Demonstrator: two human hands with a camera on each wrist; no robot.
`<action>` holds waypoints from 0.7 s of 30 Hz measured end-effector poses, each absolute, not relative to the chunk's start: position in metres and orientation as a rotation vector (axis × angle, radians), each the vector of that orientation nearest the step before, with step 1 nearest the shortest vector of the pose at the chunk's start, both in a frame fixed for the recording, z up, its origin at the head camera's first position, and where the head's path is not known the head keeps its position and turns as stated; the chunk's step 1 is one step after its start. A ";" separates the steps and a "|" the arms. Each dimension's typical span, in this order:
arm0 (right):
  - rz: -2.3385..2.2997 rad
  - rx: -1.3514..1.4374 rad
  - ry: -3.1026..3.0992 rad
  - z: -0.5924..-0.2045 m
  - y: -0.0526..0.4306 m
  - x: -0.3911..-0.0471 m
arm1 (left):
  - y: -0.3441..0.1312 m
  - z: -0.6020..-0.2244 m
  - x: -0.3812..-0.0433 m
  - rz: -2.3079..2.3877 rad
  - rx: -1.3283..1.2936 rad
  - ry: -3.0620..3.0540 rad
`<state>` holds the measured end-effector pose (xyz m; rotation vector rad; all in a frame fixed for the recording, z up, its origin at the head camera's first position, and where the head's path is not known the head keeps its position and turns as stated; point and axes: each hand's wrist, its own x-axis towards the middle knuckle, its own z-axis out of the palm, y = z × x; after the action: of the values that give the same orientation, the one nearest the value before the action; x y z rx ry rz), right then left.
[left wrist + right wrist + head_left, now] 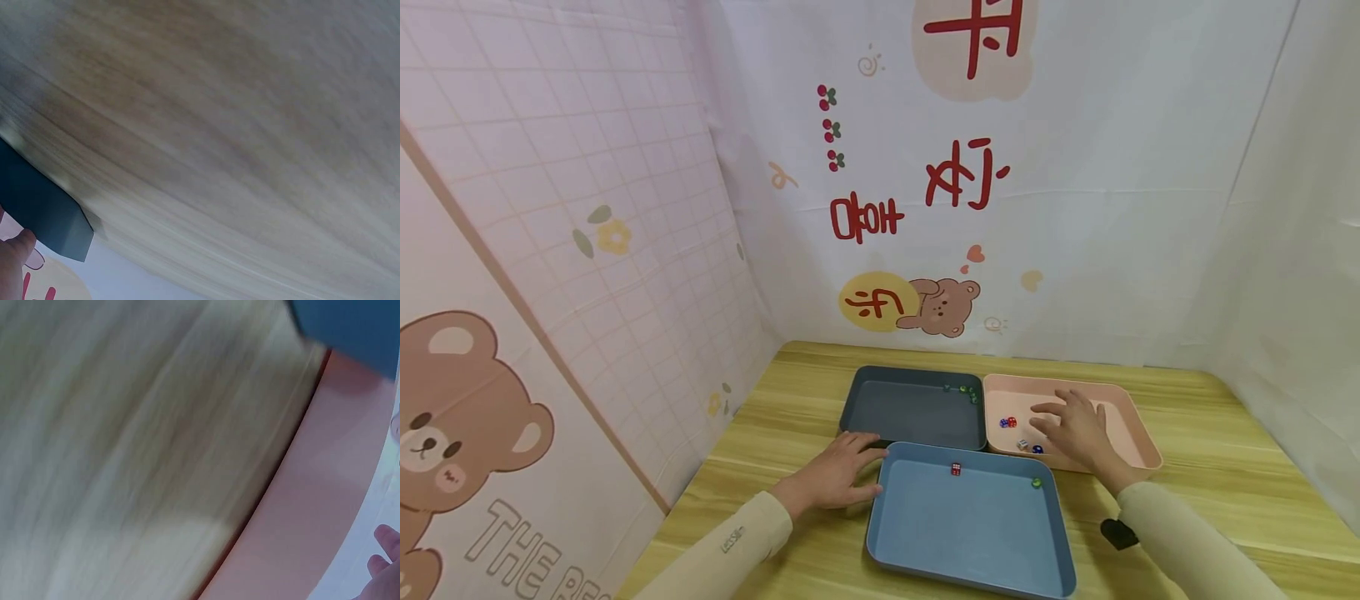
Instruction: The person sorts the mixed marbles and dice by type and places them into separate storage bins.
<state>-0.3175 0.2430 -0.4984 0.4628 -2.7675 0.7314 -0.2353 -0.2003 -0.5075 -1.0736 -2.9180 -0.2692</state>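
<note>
My left hand (pixel 838 475) rests at the upper-left corner of the light blue tray (pixel 970 533), fingers extended and nothing held. Inside that tray lie a red die (pixel 956 469) and a green die (pixel 1037 482). Over the pink tray (pixel 1138 425) is my right hand (pixel 1078 429), its fingers spread and slightly bent, with nothing visible in them. Left of those fingers are a red die (pixel 1012 422) touching a blue die (pixel 1003 423), a white die (pixel 1022 444) and another blue die (pixel 1037 449). Both wrist views catch only fingertips at the edge.
A dark slate tray (pixel 910 408) stands behind the light blue one, against the pink tray, with several green dice (pixel 973 397) in its right corner. All three trays sit on a wood-grain table (pixel 760 433). Printed cloth walls (pixel 1075 250) rise behind and at the sides.
</note>
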 end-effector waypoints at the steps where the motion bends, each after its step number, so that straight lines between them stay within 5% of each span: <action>1: 0.739 0.482 -2.763 -0.498 0.239 -0.316 | -0.200 -0.507 -0.235 -0.272 -1.075 -2.917; 21: 0.840 0.816 -2.727 -0.492 0.169 -0.281 | -0.200 -0.506 -0.234 -0.292 -1.068 -2.924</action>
<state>-0.2808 0.1693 -0.4915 0.8159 -2.7266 0.8395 -0.2338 -0.2000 -0.5059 -1.0683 -2.9239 -0.2916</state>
